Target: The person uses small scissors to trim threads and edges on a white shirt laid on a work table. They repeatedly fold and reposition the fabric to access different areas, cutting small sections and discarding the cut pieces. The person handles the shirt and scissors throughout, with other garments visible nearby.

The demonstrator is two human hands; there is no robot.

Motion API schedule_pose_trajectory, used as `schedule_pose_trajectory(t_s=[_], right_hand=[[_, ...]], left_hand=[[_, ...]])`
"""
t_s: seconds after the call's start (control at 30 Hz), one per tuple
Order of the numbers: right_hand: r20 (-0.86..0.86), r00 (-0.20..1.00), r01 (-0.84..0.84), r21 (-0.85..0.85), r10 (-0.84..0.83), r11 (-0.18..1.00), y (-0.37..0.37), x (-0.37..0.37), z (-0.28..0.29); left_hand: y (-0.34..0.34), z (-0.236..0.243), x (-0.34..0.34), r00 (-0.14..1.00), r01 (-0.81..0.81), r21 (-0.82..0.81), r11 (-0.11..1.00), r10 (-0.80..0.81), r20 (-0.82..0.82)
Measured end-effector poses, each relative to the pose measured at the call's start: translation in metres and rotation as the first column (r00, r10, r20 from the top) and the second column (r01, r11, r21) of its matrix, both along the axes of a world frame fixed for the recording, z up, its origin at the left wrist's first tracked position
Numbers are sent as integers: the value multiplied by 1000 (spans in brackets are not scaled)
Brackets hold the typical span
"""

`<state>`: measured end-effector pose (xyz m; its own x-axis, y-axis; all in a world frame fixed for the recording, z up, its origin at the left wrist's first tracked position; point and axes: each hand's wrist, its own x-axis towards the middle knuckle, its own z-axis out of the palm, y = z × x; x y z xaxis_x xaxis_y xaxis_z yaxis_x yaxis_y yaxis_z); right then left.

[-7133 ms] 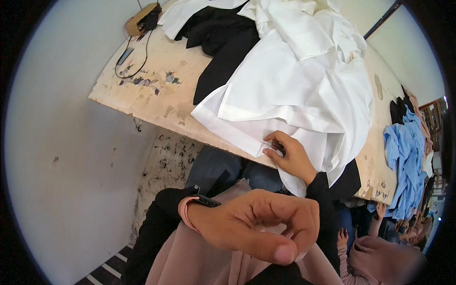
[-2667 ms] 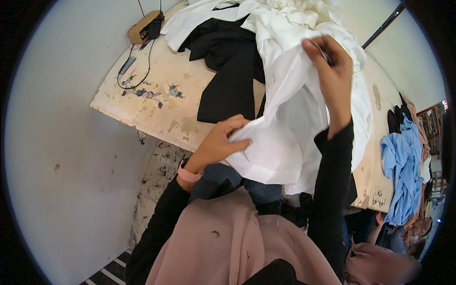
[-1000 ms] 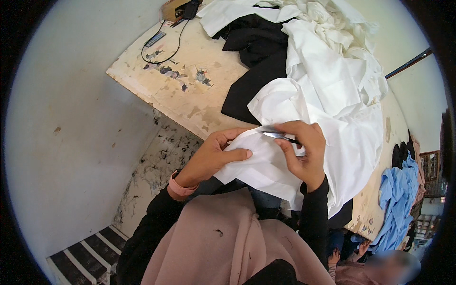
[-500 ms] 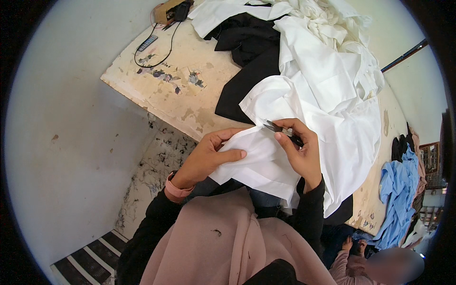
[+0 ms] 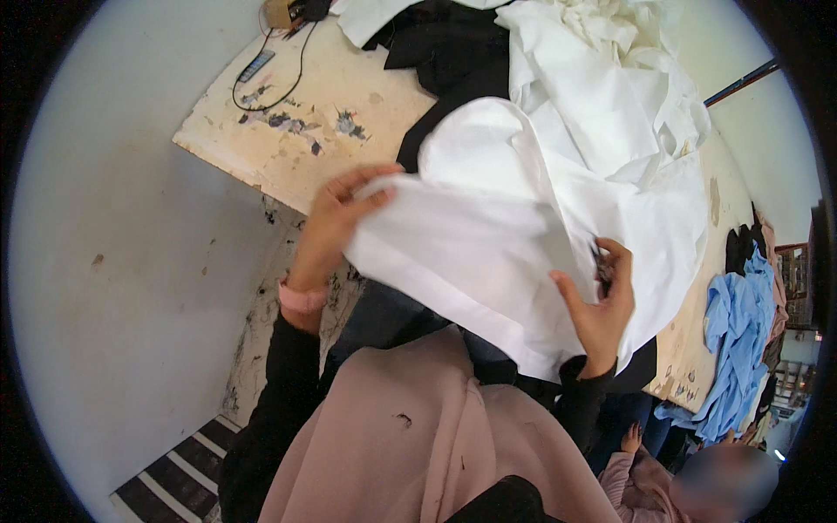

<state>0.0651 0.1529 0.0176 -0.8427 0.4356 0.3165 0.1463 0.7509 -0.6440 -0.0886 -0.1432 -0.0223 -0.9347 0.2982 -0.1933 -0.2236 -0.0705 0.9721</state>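
My left hand (image 5: 340, 209) grips the upper left edge of a white garment (image 5: 462, 244), pulling that panel out over the front edge of the table. My right hand (image 5: 593, 305) is at the panel's right, its fingers curled around small dark thread snips (image 5: 602, 266) and its thumb held apart on the white cloth. The snips are blurred and partly hidden by my fingers. More white cloth (image 5: 593, 96) lies heaped beyond both hands, with black fabric (image 5: 445, 52) beside and under it.
The worn table (image 5: 218, 113) holds a remote (image 5: 257, 63), a cable and a cardboard box (image 5: 278, 15) at back left. Blue garments (image 5: 737, 331) hang at right. A co-worker (image 5: 636, 484) in pink is at lower right. A wall (image 5: 113, 218) stands at left.
My left hand has moved up and leftward with the cloth, spreading the panel wider. My right hand, with the snips, has moved rightward, away from the edge it was working on.
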Motion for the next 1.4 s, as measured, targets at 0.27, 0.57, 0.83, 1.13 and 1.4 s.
schedule_pose_trajectory(t_s=[0.27, 0.57, 0.83, 1.13, 1.4], right_hand=[[108, 942, 306, 116, -318, 945, 47, 72, -40], [48, 991, 101, 318, -123, 943, 89, -5, -77], [14, 989, 138, 294, -148, 946, 68, -68, -89], [-82, 993, 35, -472, -83, 881, 61, 12, -49], [-29, 997, 74, -90, -77, 993, 57, 75, -46]], left_hand=[[2, -31, -34, 405, -676, -317, 666, -25, -914], [47, -57, -44, 423, -302, -833, 464, -718, -553], [16, -56, -129, 430, -222, -848, 482, -732, -529], [42, -18, -53, 232, -257, -644, 720, -601, -765], [84, -6, 28, 264, 204, -659, 724, -689, -675]])
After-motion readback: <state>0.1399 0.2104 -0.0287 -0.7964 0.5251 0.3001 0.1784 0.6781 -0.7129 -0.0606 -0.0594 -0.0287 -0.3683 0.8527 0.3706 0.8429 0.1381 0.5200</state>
